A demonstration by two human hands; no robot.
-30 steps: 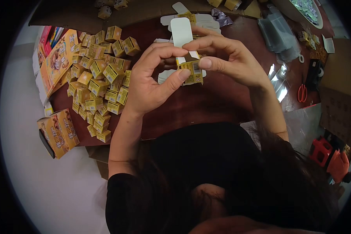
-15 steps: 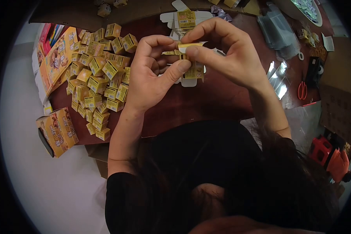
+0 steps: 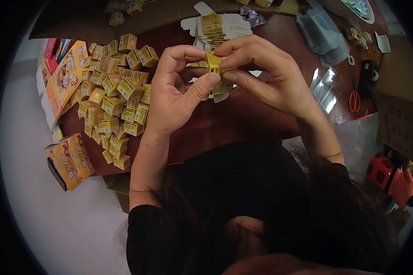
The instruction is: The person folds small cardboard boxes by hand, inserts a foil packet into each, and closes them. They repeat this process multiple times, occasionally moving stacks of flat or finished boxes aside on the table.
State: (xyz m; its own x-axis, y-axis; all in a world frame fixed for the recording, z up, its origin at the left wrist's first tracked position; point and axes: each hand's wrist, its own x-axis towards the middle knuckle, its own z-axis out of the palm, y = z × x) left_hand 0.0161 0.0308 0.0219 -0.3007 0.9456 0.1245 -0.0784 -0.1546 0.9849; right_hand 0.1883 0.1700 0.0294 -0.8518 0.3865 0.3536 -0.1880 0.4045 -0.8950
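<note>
Between both hands, above the table, is a small yellow cardboard box (image 3: 214, 59) with its top looking closed. My left hand (image 3: 176, 89) grips its left side, thumb at the lower front edge and fingers partly hidden behind. From the right, my right hand (image 3: 268, 75) pinches the box with fingers on the top and thumb low on the side. Just beyond the hands lies a stack of flat, unfolded box blanks (image 3: 211, 25), partly covered by them. A heap of folded small yellow boxes (image 3: 112, 103) sits left of my left hand.
Printed orange cardboard sheets (image 3: 66, 75) and a larger orange carton (image 3: 71, 162) are at the left. On the right are clear plastic sleeves (image 3: 323, 34), red-handled scissors (image 3: 354, 101) and a tape roll (image 3: 351, 60). Purple foil packets (image 3: 252, 17) lie at the back.
The raised flap on the box has gone down and its top now looks closed. My right fingers have moved onto the top, and the view has shifted slightly.
</note>
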